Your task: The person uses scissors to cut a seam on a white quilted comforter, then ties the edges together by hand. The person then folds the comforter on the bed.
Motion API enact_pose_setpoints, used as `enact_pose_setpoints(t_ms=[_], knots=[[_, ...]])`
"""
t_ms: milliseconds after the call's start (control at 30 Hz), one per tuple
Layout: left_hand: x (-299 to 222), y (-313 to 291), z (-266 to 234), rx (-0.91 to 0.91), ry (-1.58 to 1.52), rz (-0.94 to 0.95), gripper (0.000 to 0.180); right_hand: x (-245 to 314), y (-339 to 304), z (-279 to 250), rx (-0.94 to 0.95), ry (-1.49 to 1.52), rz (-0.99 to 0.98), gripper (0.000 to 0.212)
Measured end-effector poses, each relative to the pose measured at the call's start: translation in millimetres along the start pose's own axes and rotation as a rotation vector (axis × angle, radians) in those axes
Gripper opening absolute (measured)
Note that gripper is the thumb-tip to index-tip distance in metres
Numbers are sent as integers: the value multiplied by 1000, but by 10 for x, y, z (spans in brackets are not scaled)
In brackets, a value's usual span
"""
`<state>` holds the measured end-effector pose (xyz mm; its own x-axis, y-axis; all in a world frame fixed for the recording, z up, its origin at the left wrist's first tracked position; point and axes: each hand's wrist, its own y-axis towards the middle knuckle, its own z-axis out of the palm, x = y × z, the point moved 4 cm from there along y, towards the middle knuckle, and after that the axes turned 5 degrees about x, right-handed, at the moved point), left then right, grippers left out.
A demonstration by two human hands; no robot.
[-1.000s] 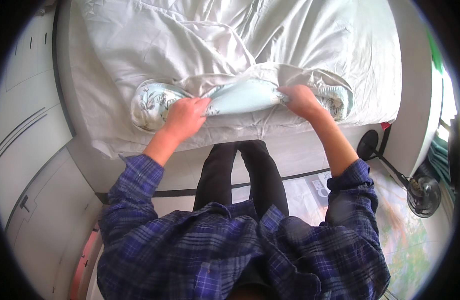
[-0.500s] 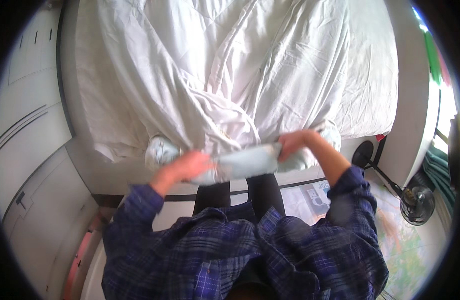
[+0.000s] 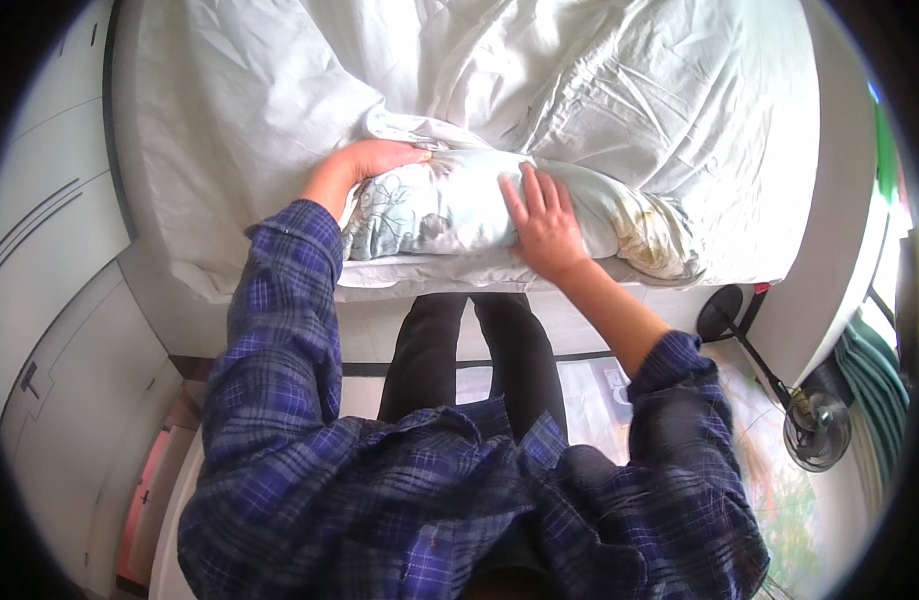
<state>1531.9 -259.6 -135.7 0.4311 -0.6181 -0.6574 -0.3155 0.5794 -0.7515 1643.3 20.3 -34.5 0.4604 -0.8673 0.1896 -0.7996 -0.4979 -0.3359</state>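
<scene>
A white quilt [image 3: 640,90] lies rumpled over the bed, its near end turned up in a thick fold that shows a pale blue, floral side [image 3: 460,205]. At the left end of this fold, my left hand [image 3: 372,160] grips the upper edge where blue and white cloth meet; its fingertips are partly hidden in the cloth. My right hand [image 3: 548,222] rests flat on the fold right of its middle, fingers spread and holding nothing. The fold sits along the bed's near edge, bunched at its right end.
Below the bed edge my legs [image 3: 420,350] stand close to it. A black fan [image 3: 818,430] is on the right, near green curtain-like cloth [image 3: 870,375]. White cabinets [image 3: 60,240] line the left. A printed sheet or mat [image 3: 590,385] covers some floor.
The blue fold has moved from hanging over the near edge up onto the bed. Both hands moved away from me; the right let go and now lies flat on the fold.
</scene>
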Motion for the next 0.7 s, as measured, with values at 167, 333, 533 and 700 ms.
enact_pose_setpoints(t_ms=[167, 333, 533, 700], knots=[[-890, -1259, 279, -1054, 419, 446, 18, -373, 446, 64, 245, 318, -9, 91], [-812, -2097, 905, -1324, 755, 194, 50, -842, 921, -117, 403, 784, 121, 49], [-206, -2089, 776, -1521, 412, -142, 94, -821, 1126, -161, 531, 871, 163, 45], [-291, -1803, 659, -1479, 226, -393, 99, -876, 993, 150, 430, 766, 194, 47]])
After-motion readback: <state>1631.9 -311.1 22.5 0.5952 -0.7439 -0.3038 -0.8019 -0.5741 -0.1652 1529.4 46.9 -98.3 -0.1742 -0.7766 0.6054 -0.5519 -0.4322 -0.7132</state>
